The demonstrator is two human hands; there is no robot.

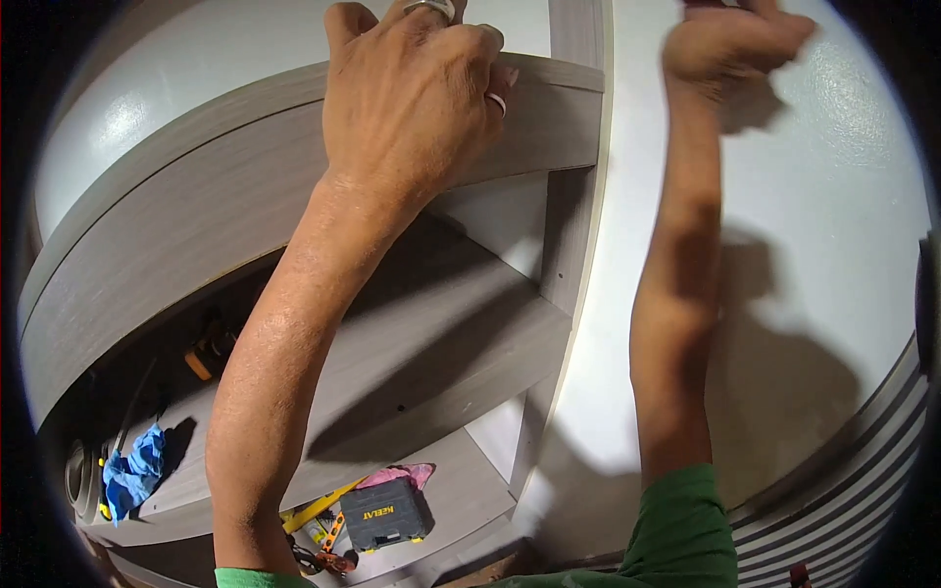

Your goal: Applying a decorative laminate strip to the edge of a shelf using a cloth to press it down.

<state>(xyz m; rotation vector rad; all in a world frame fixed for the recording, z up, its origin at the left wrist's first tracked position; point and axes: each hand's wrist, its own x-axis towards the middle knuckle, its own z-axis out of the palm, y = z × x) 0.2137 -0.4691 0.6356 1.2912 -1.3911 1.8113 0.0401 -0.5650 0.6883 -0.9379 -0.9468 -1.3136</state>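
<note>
1. White painted wall (823, 294) fills the right half of the frame and shows again at the upper left, behind a grey wood-grain shelving unit (431, 363) that takes up the left and centre.
2. At the upper centre the left hand (417, 93) is curled over the front edge of the grey wood-grain top board (196, 225) — fingers wrapped onto it, gripping it, with rings on two fingers.
3. At the upper right the right hand (730, 44) is raised against the wall, beside the unit's upright side panel (569, 225); it is blurred and looks loosely closed, but I cannot tell whether it holds anything.
4. Green sleeves show at the lower edge on both arms.
5. On the lower shelf, bottom centre, lies a dark grey plastic tool case (384, 514), with a pink cloth (402, 475) just behind it and a yellow strip-shaped tool (319, 507) to its left.
6. At the lower left a crumpled blue cloth (132, 470) rests on a shelf — dark, indistinct items lie near it.
</note>
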